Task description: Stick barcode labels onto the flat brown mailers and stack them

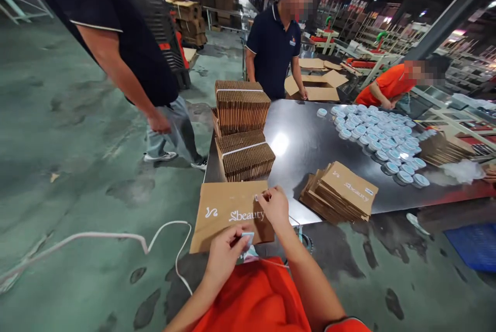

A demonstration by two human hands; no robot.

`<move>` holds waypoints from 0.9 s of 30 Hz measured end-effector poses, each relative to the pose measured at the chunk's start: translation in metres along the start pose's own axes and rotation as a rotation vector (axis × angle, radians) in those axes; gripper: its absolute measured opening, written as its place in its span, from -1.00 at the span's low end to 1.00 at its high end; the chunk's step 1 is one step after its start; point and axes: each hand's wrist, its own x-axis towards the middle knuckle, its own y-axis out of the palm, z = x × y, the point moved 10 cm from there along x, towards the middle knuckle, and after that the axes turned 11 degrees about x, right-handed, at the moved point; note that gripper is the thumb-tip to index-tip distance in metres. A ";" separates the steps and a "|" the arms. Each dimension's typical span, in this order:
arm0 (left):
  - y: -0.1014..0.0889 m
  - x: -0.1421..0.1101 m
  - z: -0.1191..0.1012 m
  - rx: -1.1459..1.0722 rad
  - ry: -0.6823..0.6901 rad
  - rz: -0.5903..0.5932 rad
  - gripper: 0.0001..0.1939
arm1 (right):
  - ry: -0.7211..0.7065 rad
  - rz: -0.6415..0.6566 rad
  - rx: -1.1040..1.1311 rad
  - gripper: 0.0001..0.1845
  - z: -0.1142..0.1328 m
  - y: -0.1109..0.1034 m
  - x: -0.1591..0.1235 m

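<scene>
A flat brown carton (228, 197) with white "Sbeauty" lettering lies at the table's near left edge. My right hand (277, 208) is over its right side, fingertips pinched on a small white label (257, 197) against the cardboard. Closer to my body, my left hand (227, 254) is closed on a small light blue label strip (248, 238), in front of the carton's lower edge. Below that strip hangs a pale, pinkish piece that I cannot make out. To the right is a pile of flat cartons (341, 187); the top one bears a small label.
Two strapped bundles of folded cartons (248, 156) stand behind the carton. Many round blue-lidded tins (372, 130) cover the table's right side. A person in a dark shirt (273, 47) stands across, near an open box (318, 86). Another person (127, 53) is at left. A white cable (116, 236) crosses the floor.
</scene>
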 end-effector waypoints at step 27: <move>-0.087 -0.033 -0.026 0.207 0.052 -0.503 -0.69 | 0.007 -0.107 0.507 -0.46 0.004 -0.031 -0.054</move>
